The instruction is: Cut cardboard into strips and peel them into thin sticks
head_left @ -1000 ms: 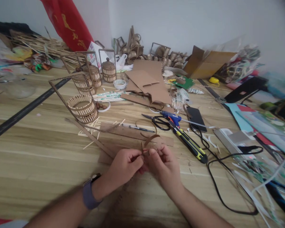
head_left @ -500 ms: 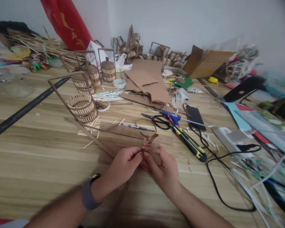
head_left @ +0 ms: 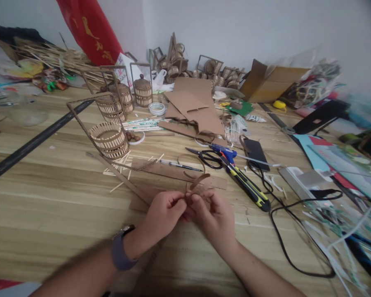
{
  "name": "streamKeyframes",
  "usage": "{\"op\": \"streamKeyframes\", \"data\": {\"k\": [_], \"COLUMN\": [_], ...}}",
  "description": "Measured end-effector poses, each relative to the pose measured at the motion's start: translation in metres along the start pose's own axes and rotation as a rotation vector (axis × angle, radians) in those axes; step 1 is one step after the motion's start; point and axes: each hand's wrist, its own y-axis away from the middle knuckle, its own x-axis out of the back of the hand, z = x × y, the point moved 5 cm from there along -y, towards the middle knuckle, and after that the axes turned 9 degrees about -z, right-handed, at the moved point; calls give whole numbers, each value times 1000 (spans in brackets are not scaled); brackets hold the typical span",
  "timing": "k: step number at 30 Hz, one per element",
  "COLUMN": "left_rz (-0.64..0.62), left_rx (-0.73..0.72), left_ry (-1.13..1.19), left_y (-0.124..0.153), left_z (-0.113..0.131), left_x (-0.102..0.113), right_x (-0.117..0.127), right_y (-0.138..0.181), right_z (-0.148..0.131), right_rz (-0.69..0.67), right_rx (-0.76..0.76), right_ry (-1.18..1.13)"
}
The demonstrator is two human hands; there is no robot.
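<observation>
Low over the table's front, my left hand [head_left: 167,208] and my right hand [head_left: 215,216] meet, both with fingers pinched. Between their fingertips is a thin brown cardboard strip; a curled brown strip [head_left: 200,180] rises just beyond the right fingers. My own fingers hide most of the held part. Under and behind the hands lie flat cardboard pieces [head_left: 173,173] and a pen [head_left: 185,166]. A small handled basket [head_left: 109,142] of pale sticks and brown bands stands to the left, beside loose thin sticks [head_left: 123,173].
Scissors [head_left: 212,160], a blue glue gun [head_left: 224,152], a yellow-black utility knife [head_left: 249,187] and a phone [head_left: 256,154] lie to the right. A black cable [head_left: 278,239] loops near the right forearm. Larger cardboard sheets [head_left: 191,93], lidded baskets [head_left: 143,91] and an open box [head_left: 272,84] stand farther back.
My right thumb has shifted up along the strip, and the curled piece has tilted slightly. My left hand keeps its pinch. The whole view has moved a little.
</observation>
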Motion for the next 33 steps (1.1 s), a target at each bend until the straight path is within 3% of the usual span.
{"op": "streamKeyframes", "data": {"k": [3,5,11,16,22,25,30,33], "left_rz": [-35,-65,-114,-76,-45,-33,-70,-96], "left_rx": [-8,-2,4,15,32,34,17,17], "left_ry": [-16,-7,67,96,66,57,9,0], "left_y": [0,-1,-5,-5,-2,-1,0,0], "left_z": [1,0,-3,-5,-4,-3,-2,-2], "left_x": [0,0,-1,0,0,0,0,-1], "right_x": [-3,-2,2,1,0,-1,-7,-8], "right_y": [1,1,0,-3,0,1,-4,-8], "right_z": [12,15,4,-14,-17,-9,14,19], "right_rz": [-20,-9,2,-11,16,0,-66,-57], "right_rx": [-136,-147,-4,168,150,67,-253,-343], "right_ry": [-233,-256,-36,194,216,55,-474,-629]}}
